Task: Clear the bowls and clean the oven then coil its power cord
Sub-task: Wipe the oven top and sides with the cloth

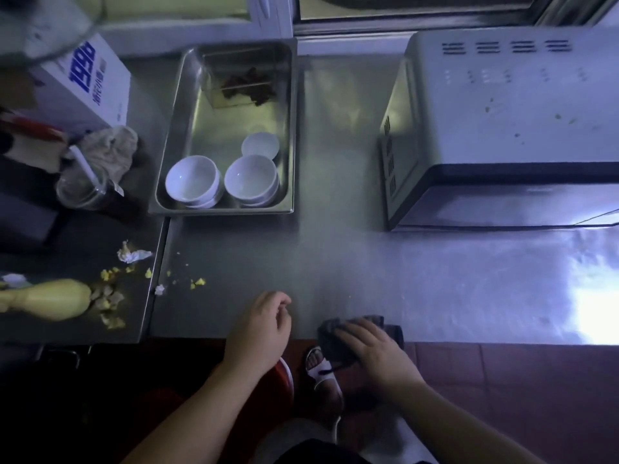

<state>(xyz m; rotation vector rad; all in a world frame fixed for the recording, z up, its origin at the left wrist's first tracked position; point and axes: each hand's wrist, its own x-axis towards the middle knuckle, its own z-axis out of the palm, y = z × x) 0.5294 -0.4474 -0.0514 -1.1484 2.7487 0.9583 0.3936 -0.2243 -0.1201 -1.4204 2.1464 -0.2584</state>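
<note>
The dark cloth (360,333) lies right at the near edge of the steel counter (368,269), partly hanging over it, so a careless pull could drop it to the floor; that is a judgement from how it sits. The oven (502,128) stands far right on the counter, well apart from the cloth, so the reach to wipe it is long and the cloth could trail over the crumbs (197,283) scattered to the near left. The bowls (222,180) sit stacked inside the metal tray (291,128) at the far left, so clearing looks largely done. The right hand (375,349) rests on the cloth with fingers spread and lightly bent over it, pressing rather than gripping as far as can be seen. The left hand (259,329) hovers at the counter edge, fingers loosely curled, holding nothing. No power cord is visible.
</note>
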